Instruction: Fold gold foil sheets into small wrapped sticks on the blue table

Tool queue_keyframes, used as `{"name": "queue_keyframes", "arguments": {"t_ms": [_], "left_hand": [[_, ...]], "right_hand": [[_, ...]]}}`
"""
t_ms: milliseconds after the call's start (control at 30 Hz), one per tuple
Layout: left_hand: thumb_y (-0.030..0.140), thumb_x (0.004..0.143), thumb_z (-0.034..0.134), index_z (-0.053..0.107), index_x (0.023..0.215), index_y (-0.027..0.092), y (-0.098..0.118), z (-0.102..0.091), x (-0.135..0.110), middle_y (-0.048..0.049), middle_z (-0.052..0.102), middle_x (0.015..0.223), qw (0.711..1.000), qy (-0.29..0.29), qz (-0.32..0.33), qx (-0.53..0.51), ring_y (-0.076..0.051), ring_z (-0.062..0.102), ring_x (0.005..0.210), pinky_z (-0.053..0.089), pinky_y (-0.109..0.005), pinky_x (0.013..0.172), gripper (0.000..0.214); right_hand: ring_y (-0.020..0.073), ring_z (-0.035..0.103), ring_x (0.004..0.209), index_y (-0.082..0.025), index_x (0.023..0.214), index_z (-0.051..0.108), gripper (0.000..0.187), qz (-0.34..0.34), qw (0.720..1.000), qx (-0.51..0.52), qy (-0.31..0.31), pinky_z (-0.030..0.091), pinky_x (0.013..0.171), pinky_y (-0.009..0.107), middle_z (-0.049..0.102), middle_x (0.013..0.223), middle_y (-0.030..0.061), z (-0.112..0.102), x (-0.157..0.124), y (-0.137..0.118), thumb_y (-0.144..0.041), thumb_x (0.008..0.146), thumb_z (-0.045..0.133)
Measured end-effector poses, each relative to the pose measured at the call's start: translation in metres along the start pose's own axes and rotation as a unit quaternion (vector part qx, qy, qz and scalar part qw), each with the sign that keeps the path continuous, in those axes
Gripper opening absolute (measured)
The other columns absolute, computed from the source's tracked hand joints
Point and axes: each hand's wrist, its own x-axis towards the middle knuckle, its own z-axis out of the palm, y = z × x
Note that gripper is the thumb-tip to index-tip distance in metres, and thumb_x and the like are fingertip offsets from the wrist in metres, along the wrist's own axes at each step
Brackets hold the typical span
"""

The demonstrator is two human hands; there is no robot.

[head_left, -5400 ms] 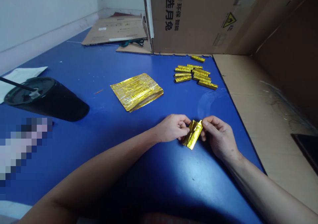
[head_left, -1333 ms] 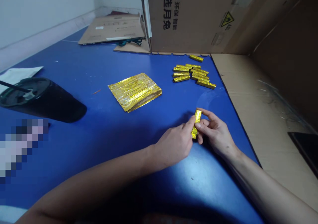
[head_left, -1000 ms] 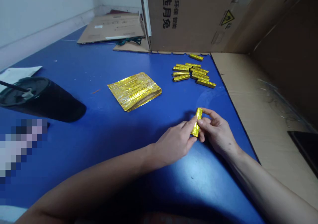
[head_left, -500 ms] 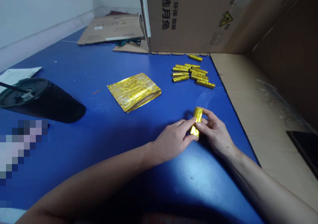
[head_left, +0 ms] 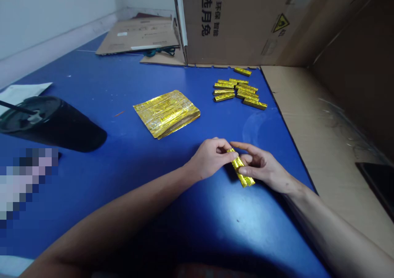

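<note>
A narrow folded gold foil strip (head_left: 241,172) lies slanted just above the blue table (head_left: 123,163), held between both hands. My left hand (head_left: 209,161) pinches its upper end with thumb and fingertips. My right hand (head_left: 261,169) grips its lower half, thumb on top and fingers partly stretched. A stack of flat gold foil sheets (head_left: 166,113) lies to the upper left of the hands. Several finished folded gold strips (head_left: 240,91) sit in a cluster at the far side of the table.
A black cup (head_left: 52,124) with a straw lies on its side at the left. A large cardboard box (head_left: 240,23) stands at the back, flat cardboard (head_left: 326,138) covers the right side, and more flattened cardboard (head_left: 138,35) lies far left. White paper (head_left: 21,92) lies beside the cup.
The strip was standing nearly upright between my fingertips; it is now turned down to a slanted, nearly flat position. My left hand shifted up to its top end.
</note>
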Motion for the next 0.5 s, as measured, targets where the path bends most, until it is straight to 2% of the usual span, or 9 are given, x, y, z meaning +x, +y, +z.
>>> {"name": "queue_keyframes", "arguments": {"t_ms": [67,167,200,267,367,500], "left_hand": [[0.027,0.068,0.06,0.055,0.062,0.014,0.001,-0.001,0.002,0.0035,0.049,0.054,0.996,0.026,-0.045,-0.078,-0.007,0.043,0.048,0.035,-0.019,0.046,0.015],[0.028,0.067,0.062,0.053,0.062,0.014,0.002,-0.005,0.007,0.0042,0.046,0.051,0.968,0.13,-0.085,-0.199,-0.006,0.042,0.046,0.034,-0.018,0.043,0.017],[0.028,0.066,0.062,0.053,0.063,0.014,0.001,-0.006,0.008,0.0042,0.046,0.051,0.955,0.158,-0.091,-0.234,-0.006,0.043,0.047,0.034,-0.017,0.044,0.018],[0.028,0.066,0.064,0.052,0.064,0.014,0.0,-0.006,0.009,0.0037,0.047,0.054,0.933,0.192,-0.099,-0.287,-0.006,0.044,0.049,0.036,-0.017,0.045,0.019],[0.028,0.065,0.065,0.052,0.065,0.013,-0.001,-0.001,0.006,0.0028,0.05,0.058,0.917,0.198,-0.106,-0.33,-0.006,0.046,0.051,0.039,-0.018,0.047,0.02],[0.027,0.065,0.065,0.054,0.068,0.012,0.0,0.005,0.002,0.0016,0.053,0.061,0.911,0.152,-0.125,-0.362,-0.007,0.05,0.054,0.042,-0.02,0.053,0.019]], "right_hand": [[0.0077,0.045,0.046,-0.021,0.114,0.047,0.049,-0.042,0.997,0.021,0.061,0.036,0.044,0.021,0.05,0.056,-0.0078,0.002,0.001,0.004,-0.026,0.07,0.067],[0.0077,0.049,0.045,-0.021,0.086,0.055,0.017,-0.121,0.976,0.048,0.174,0.038,0.045,0.022,0.054,0.059,-0.0058,0.004,0.003,0.012,-0.029,0.073,0.063],[0.0074,0.049,0.044,-0.02,0.078,0.055,0.012,-0.135,0.97,0.045,0.196,0.038,0.046,0.022,0.056,0.06,-0.005,0.005,0.003,0.014,-0.028,0.073,0.063],[0.0071,0.05,0.045,-0.019,0.073,0.057,0.011,-0.142,0.965,0.023,0.218,0.039,0.046,0.023,0.058,0.065,-0.0033,0.007,0.004,0.017,-0.026,0.071,0.065],[0.008,0.051,0.047,-0.02,0.081,0.062,0.015,-0.134,0.963,-0.009,0.234,0.041,0.046,0.023,0.06,0.07,-0.0022,0.01,0.004,0.017,-0.024,0.068,0.068],[0.0085,0.05,0.045,-0.021,0.075,0.064,0.009,-0.137,0.96,-0.043,0.242,0.04,0.045,0.025,0.058,0.065,-0.0027,0.011,0.004,0.016,-0.025,0.067,0.067]]}}
